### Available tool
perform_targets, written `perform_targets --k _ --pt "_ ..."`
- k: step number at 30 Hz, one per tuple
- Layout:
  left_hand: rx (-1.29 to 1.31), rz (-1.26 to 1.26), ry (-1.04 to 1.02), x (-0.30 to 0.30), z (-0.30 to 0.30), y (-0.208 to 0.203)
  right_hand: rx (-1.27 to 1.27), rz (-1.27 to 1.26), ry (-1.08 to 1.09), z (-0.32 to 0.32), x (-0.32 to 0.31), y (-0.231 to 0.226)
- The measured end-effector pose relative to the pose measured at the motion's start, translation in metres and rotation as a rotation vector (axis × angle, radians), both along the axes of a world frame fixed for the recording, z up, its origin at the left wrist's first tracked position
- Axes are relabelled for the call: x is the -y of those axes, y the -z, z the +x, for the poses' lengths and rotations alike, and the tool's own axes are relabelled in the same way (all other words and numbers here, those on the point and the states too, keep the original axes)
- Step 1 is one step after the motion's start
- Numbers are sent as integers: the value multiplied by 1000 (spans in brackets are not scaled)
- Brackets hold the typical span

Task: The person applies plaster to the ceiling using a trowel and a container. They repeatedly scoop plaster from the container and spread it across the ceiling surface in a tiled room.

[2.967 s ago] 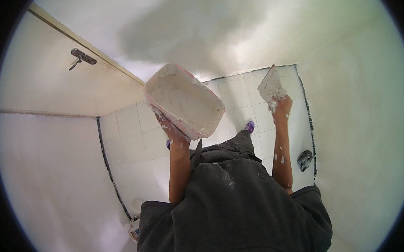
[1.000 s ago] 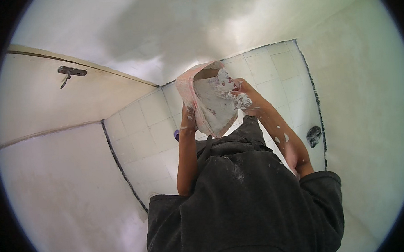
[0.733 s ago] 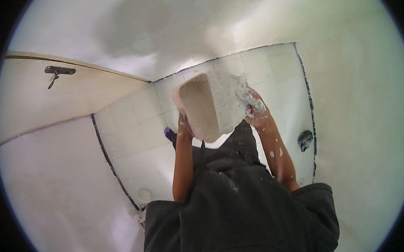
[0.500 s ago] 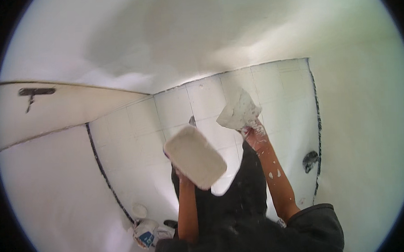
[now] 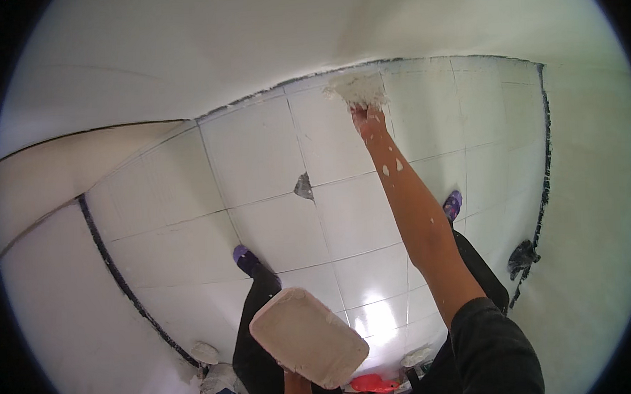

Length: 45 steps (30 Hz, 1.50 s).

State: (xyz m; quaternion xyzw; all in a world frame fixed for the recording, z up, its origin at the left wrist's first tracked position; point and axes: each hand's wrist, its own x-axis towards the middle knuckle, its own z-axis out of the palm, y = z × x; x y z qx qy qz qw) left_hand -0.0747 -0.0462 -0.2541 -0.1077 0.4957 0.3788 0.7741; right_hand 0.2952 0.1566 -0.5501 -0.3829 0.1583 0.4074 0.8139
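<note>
Head: scraper (image 5: 360, 88) near floor edge (image 5: 296, 79)

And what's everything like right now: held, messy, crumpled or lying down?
Scraper, held and messy, a bit blurred
Right hand, closed on the scraper, reaching out
Tub, off the floor, smeared pale
Left hand, hidden behind the tub
Purple footwear, set apart, on the floor
Black bundle, crumpled, on the floor
White-and-blue bag, crumpled
Red thing, only partly visible
</note>
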Motion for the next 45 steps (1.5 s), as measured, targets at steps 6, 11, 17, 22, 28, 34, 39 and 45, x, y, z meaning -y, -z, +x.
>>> perform_targets --k 6,11,17,22,28,34,39,45 --pt "-73 -55 -25 10 -15 9 -62 -41 5 -11 -48 -28" --pt "-79 -43 -22 14 -13 -14 -178 -42 98 -5 -68 -82" --pt "-61 14 -44 15 -12 -73 -177 -101 31 -5 -75 -180" --pt "-30 64 -53 18 -10 -142 -245 2 69 -4 -73 -280" --pt "-10 151 -46 8 -15 -235 -251 35 46 -2 -83 -389" --pt "18 276 -33 -13 -16 -313 -272 110 28 10 -97 -503" --pt "73 318 -17 -21 -16 -343 -174 352 -106 38 -98 -596" --pt "59 362 10 -28 -18 -335 -4 276 -150 44 -94 -751"
